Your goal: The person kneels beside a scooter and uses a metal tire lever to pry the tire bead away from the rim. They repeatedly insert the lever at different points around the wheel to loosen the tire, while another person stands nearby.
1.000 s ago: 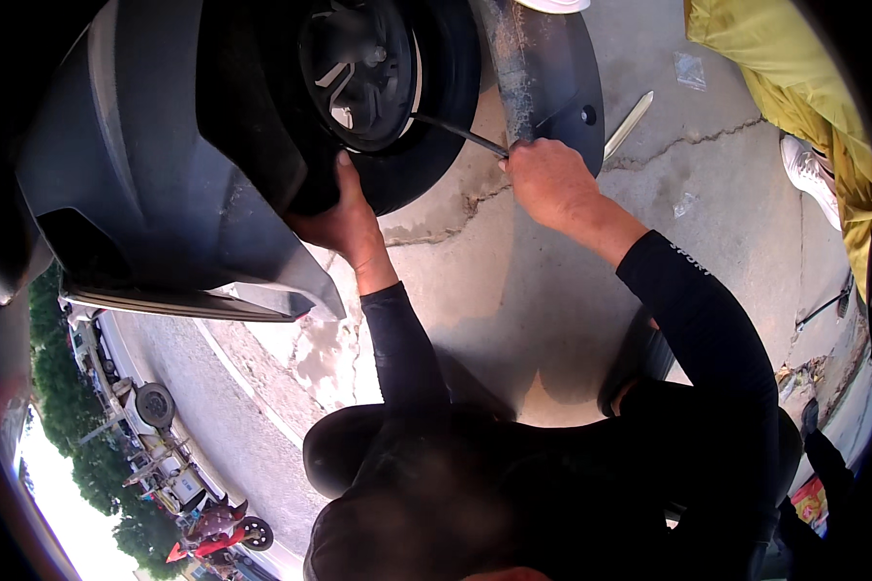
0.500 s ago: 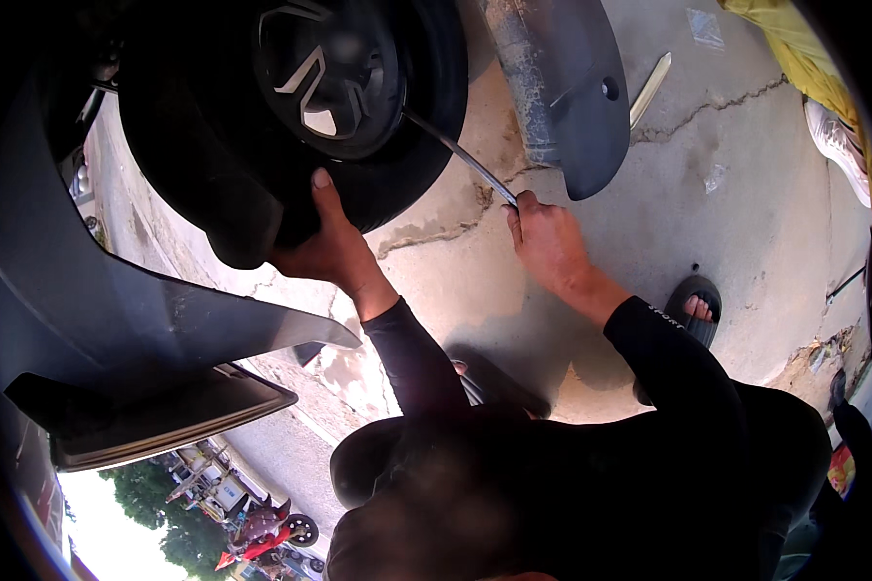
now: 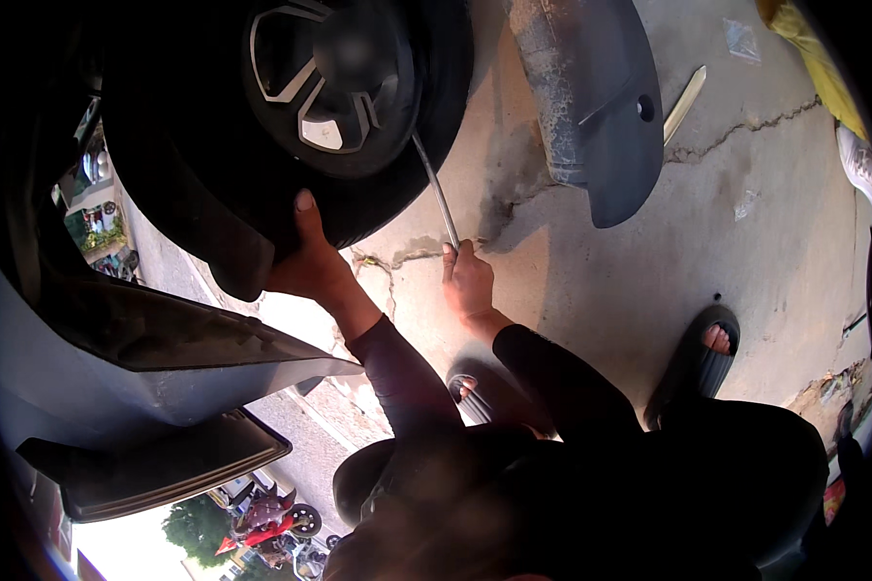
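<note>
A black tyre [image 3: 446, 97] on a wheel with a dark, silver-patterned hub [image 3: 358, 87] fills the top of the view. My left hand [image 3: 310, 266] grips the tyre's lower edge, its thumb up along the sidewall and its other fingers hidden behind. In my right hand [image 3: 469, 281] is a slim metal tyre lever [image 3: 437, 192], held closed near its lower end. The lever's upper tip meets the rim's lower right edge, where tyre and rim join; how deep it sits I cannot tell.
Grey bodywork [image 3: 136, 387] juts in from the left, beside a dark mudguard [image 3: 237, 261]. A worn grey plastic cover [image 3: 601, 116] lies on the cracked concrete to the right, near a pale strip [image 3: 685, 105]. A person's shoe [image 3: 859, 165] shows at the right edge.
My right hand has swung left and slightly down, turning the lever from a slant to nearly upright. The left hand keeps its hold on the tyre. The whole view has shifted a little.
</note>
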The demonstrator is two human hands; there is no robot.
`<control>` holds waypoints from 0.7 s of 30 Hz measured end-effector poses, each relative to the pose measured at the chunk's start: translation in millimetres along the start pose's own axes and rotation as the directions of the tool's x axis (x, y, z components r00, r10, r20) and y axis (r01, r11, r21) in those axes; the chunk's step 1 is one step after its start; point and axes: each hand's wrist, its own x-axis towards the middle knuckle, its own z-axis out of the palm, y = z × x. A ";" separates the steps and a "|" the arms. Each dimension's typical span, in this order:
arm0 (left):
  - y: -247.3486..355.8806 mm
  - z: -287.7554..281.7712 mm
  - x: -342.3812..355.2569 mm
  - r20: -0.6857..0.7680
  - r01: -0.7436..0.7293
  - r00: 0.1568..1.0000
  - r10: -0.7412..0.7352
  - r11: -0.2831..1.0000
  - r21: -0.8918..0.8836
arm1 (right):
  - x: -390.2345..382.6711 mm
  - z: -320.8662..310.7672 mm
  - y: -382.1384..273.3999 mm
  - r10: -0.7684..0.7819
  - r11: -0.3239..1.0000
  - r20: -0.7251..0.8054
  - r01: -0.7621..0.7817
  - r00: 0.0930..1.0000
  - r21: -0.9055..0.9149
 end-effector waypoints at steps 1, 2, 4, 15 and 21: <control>2.3 -6.6 4.6 0.027 0.105 0.994 -0.104 0.994 -0.029 | -5.5 12.2 -11.1 0.034 0.999 0.010 -0.034 0.999 -0.014; -5.3 -10.8 0.7 0.035 0.046 0.998 -0.047 0.999 0.012 | -11.7 10.9 -10.4 0.057 0.998 0.026 -0.056 0.998 -0.019; -10.1 -8.2 1.4 -0.005 -0.117 0.993 0.118 0.991 0.061 | -4.5 -0.6 -5.6 0.024 1.000 0.035 -0.024 0.999 -0.004; -14.3 2.4 -26.3 0.006 0.083 0.997 -0.083 0.989 -0.121 | -13.3 -61.3 -27.1 0.027 0.998 0.175 -0.037 0.984 0.053; 7.5 -0.4 -4.7 -0.041 0.155 0.986 -0.161 0.981 -0.120 | -19.0 -120.4 -71.0 0.063 0.998 0.371 -0.063 0.927 -0.012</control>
